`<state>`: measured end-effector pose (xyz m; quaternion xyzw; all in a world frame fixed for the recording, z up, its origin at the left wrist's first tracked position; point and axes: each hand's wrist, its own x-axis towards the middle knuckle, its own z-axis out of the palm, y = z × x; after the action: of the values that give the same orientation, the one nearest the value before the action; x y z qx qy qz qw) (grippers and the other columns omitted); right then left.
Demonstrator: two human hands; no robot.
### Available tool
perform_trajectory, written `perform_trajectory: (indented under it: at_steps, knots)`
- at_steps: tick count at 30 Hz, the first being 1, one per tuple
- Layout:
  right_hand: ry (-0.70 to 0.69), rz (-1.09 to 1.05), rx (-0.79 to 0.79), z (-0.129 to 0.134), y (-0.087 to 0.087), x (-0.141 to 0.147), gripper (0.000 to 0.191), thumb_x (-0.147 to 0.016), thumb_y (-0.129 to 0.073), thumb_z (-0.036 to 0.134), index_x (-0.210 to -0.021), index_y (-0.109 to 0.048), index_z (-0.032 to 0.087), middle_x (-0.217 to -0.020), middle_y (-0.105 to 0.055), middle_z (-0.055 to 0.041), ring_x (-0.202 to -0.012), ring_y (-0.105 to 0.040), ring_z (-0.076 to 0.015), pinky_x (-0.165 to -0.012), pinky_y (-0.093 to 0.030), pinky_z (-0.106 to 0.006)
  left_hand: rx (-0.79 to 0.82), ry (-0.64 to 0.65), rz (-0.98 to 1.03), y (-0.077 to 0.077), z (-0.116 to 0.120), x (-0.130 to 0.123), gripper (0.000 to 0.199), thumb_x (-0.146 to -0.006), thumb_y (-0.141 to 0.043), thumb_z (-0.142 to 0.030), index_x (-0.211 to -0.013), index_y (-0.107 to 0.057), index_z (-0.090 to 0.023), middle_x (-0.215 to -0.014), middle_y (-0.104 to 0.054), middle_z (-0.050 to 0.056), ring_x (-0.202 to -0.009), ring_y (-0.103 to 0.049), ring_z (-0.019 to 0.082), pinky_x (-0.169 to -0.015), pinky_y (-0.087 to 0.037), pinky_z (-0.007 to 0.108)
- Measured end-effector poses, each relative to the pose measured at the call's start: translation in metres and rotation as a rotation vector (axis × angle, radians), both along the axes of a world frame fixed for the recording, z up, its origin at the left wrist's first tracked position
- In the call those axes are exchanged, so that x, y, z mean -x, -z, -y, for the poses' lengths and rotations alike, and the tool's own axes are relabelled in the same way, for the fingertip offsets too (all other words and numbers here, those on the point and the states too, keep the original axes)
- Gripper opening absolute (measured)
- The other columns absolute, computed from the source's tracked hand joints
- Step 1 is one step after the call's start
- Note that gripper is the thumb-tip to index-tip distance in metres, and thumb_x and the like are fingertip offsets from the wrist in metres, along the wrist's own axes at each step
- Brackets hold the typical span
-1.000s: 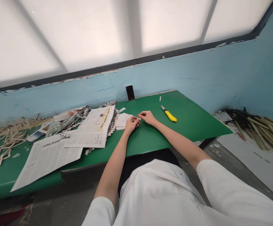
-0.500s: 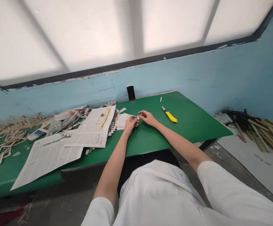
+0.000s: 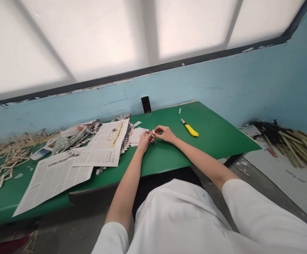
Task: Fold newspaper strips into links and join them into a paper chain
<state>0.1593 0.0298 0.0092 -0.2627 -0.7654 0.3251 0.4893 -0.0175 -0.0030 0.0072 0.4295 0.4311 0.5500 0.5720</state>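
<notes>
Head view is showing both bare hands meeting above the green table [image 3: 208, 123], with the left hand [image 3: 146, 139] closing thumb and finger on a small white paper piece [image 3: 153, 133] and the right hand [image 3: 165, 134] pinching its other side between thumb and forefinger. Both grips are leaving almost no gap, probably because something so small and light is asking for fingertips rather than palms; its exact folds are too tiny to tell. Just beside the left hand, flat white slips [image 3: 136, 138] are lying in a loose, overlapping pile, seemingly within easy reach. Next to them, crinkled, zigzag-edged paper chains [image 3: 125, 143] are poking out from under thin, printed newspaper sheets [image 3: 102, 144]. To the right, a knife [image 3: 190, 129] with a smooth, curved yellow handle is resting apart from both hands, its blade angling toward the wall. Behind, a glossy dark phone [image 3: 146, 104] is leaning upright against the blue wall [image 3: 195, 84]. Farther left, pale, angular wooden sticks [image 3: 7, 155] are tangling together.
</notes>
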Motion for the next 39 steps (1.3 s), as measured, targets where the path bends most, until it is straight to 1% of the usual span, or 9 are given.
perform_trajectory:
  at_steps: [7, 13, 19, 24, 27, 32, 34, 36, 39]
  knots:
    - [-0.019, -0.026, 0.070, -0.001, 0.002, 0.002, 0.032, -0.083, -0.072, 0.051, -0.090, -0.068, 0.020, -0.083, -0.071, -0.0038, -0.073, -0.065, -0.0183, -0.074, -0.058, -0.034, 0.015, 0.002, -0.009, 0.002, -0.002, 0.002, 0.051, -0.066, -0.091, -0.046, -0.087, -0.055, -0.017, -0.063, -0.065, 0.000, -0.048, -0.056, 0.009, -0.048, -0.040, 0.021]
    - [-0.017, -0.022, 0.225, -0.009, 0.008, 0.002, 0.041, -0.086, -0.069, 0.058, -0.097, -0.067, 0.019, -0.080, -0.071, -0.0025, -0.071, -0.063, -0.0171, -0.066, -0.053, -0.030, -0.102, 0.006, -0.095, 0.004, 0.000, -0.001, 0.061, -0.064, -0.090, -0.058, -0.091, -0.052, -0.018, -0.069, -0.070, 0.002, -0.053, -0.062, 0.012, -0.053, -0.047, 0.024]
    - [-0.141, 0.029, 0.308, -0.011, 0.007, 0.001, 0.052, -0.089, -0.060, 0.065, -0.076, -0.075, 0.016, -0.069, -0.072, -0.0039, -0.071, -0.066, -0.0200, -0.072, -0.051, -0.030, -0.198, 0.070, -0.231, 0.005, 0.004, -0.004, 0.054, -0.073, -0.083, -0.058, -0.089, -0.051, -0.018, -0.070, -0.071, 0.004, -0.053, -0.062, 0.011, -0.052, -0.045, 0.023]
    - [-0.025, 0.016, 0.332, -0.017, 0.009, 0.004, 0.054, -0.081, -0.065, 0.068, -0.070, -0.075, 0.016, -0.063, -0.070, -0.0032, -0.064, -0.060, -0.0192, -0.063, -0.046, -0.029, -0.150, 0.070, -0.185, 0.008, 0.001, -0.005, 0.053, -0.070, -0.086, -0.055, -0.084, -0.049, -0.019, -0.067, -0.069, 0.002, -0.050, -0.057, 0.010, -0.049, -0.040, 0.022]
    - [-0.007, 0.008, 0.329, -0.021, 0.011, 0.005, 0.053, -0.079, -0.066, 0.066, -0.068, -0.074, 0.015, -0.061, -0.069, -0.0023, -0.060, -0.056, -0.0169, -0.061, -0.042, -0.028, -0.139, 0.067, -0.167, 0.008, -0.001, -0.006, 0.051, -0.070, -0.086, -0.052, -0.083, -0.049, -0.019, -0.065, -0.067, 0.001, -0.049, -0.055, 0.009, -0.048, -0.039, 0.022]
    - [0.012, 0.017, 0.334, -0.023, 0.015, 0.002, 0.049, -0.080, -0.066, 0.061, -0.067, -0.074, 0.015, -0.060, -0.067, -0.0017, -0.060, -0.055, -0.0165, -0.062, -0.042, -0.028, -0.123, 0.073, -0.200, 0.006, 0.001, -0.010, 0.042, -0.078, -0.081, -0.047, -0.089, -0.053, -0.018, -0.070, -0.070, 0.004, -0.052, -0.060, 0.011, -0.052, -0.046, 0.023]
    - [0.061, 0.021, 0.316, -0.026, 0.016, 0.000, 0.047, -0.081, -0.065, 0.060, -0.069, -0.075, 0.016, -0.062, -0.067, -0.0017, -0.062, -0.056, -0.0174, -0.063, -0.042, -0.029, -0.109, 0.019, -0.245, 0.003, 0.003, -0.010, 0.037, -0.084, -0.075, -0.045, -0.100, -0.058, -0.017, -0.071, -0.071, 0.004, -0.053, -0.063, 0.014, -0.053, -0.048, 0.026]
    - [0.135, 0.004, 0.282, -0.029, 0.016, -0.003, 0.045, -0.083, -0.063, 0.058, -0.072, -0.075, 0.016, -0.066, -0.069, -0.0025, -0.065, -0.058, -0.0185, -0.065, -0.043, -0.029, -0.110, -0.096, -0.337, -0.002, 0.006, -0.007, 0.036, -0.088, -0.070, -0.042, -0.112, -0.060, -0.018, -0.072, -0.071, 0.003, -0.051, -0.064, 0.016, -0.053, -0.049, 0.027]
    - [0.275, -0.005, 0.258, -0.035, 0.016, -0.009, 0.041, -0.086, -0.058, 0.052, -0.077, -0.074, 0.016, -0.071, -0.070, -0.0041, -0.068, -0.059, -0.0192, -0.066, -0.044, -0.029, -0.188, -0.297, -0.603, -0.007, 0.009, 0.003, 0.030, -0.092, -0.063, -0.037, -0.117, -0.062, -0.021, -0.083, -0.075, 0.004, -0.059, -0.067, 0.017, -0.063, -0.053, 0.031]
